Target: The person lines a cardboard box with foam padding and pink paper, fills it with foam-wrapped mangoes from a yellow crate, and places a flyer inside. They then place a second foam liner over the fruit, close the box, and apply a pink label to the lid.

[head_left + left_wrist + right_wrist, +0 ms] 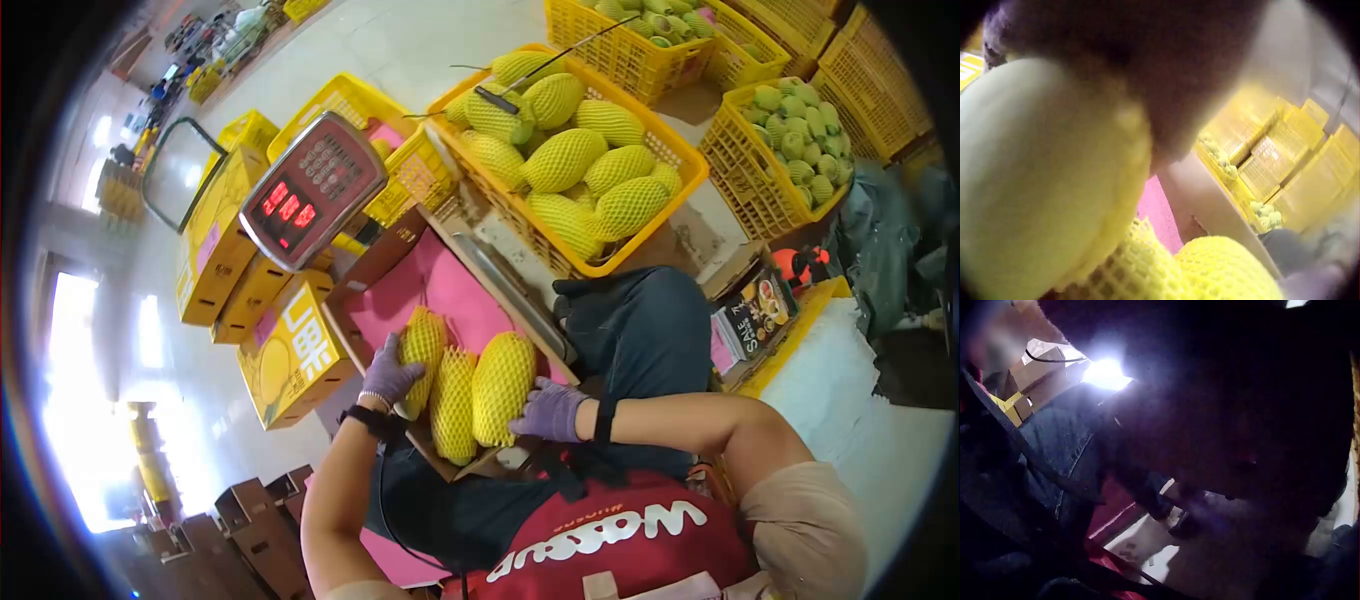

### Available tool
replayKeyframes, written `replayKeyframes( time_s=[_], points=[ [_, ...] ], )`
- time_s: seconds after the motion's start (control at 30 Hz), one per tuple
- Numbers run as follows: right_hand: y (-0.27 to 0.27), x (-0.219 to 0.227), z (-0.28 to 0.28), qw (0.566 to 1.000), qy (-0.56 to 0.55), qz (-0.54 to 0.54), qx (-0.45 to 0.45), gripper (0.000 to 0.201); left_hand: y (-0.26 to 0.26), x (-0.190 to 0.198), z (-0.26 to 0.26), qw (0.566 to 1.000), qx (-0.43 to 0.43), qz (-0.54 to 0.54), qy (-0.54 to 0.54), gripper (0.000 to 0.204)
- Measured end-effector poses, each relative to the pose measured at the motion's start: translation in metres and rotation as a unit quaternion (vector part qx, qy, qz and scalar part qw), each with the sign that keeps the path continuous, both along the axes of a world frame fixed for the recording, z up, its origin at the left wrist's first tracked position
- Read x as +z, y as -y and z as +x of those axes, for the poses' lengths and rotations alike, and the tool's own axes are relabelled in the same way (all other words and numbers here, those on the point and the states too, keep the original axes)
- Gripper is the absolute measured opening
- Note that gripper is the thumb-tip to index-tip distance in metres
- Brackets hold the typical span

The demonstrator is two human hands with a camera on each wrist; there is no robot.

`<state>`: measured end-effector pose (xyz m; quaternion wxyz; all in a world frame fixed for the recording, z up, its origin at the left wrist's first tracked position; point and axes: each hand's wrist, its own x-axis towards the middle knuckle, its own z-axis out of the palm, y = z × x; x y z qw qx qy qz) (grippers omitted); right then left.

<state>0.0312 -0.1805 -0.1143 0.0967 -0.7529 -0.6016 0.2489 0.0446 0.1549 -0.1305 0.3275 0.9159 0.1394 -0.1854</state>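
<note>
My gloved left hand (390,372) grips the leftmost fruit (424,340), which wears a yellow foam net. The left wrist view shows its smooth pale-green bare end (1035,175) up close. Beside it in the open carton (385,258), lined with pink paper (430,278), lie a middle netted fruit (455,405) and a larger right netted fruit (503,390). My gloved right hand (550,408) is at the right fruit's lower side, fingertips against its net; I cannot tell whether they curl round it. The right wrist view is mostly dark.
A digital scale (313,190) with a red display stands beyond the carton. A yellow crate (690,165) of netted fruit, with a dark-handled tool (497,100) on top, is ahead. More crates (745,185) hold green fruit at right. Printed yellow cartons (295,350) are stacked at left.
</note>
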Motion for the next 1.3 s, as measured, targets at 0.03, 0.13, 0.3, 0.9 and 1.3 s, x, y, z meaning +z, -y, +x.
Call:
replayKeyframes(
  time_s=[0.03, 0.13, 0.3, 0.9, 1.3],
  points=[
    [0.0, 0.0, 0.003, 1.0, -0.013, -0.01, 0.002, 0.025, 0.01, 0.014, -0.002, 0.998, -0.001, 0.055, -0.004, 0.083],
    [0.002, 0.039, 0.017, 0.997, -0.024, -0.066, 0.01, 0.027, 0.016, 0.019, -0.005, 0.997, 0.004, 0.077, -0.008, 0.085],
    [0.053, 0.09, 0.116, 0.98, -0.018, 0.089, -0.175, 0.018, 0.09, 0.094, -0.01, 0.912, -0.146, 0.346, 0.166, 0.071],
    [0.113, -0.02, 0.299, 0.893, 0.278, -0.242, -0.258, 0.075, 0.169, 0.066, -0.031, 0.963, -0.236, 0.1, 0.086, 0.083],
    [0.134, 0.079, 0.26, 0.575, -0.485, 0.503, -0.426, 0.055, 0.145, 0.091, 0.034, 0.867, 0.063, -0.458, 0.187, 0.074]
  ],
)
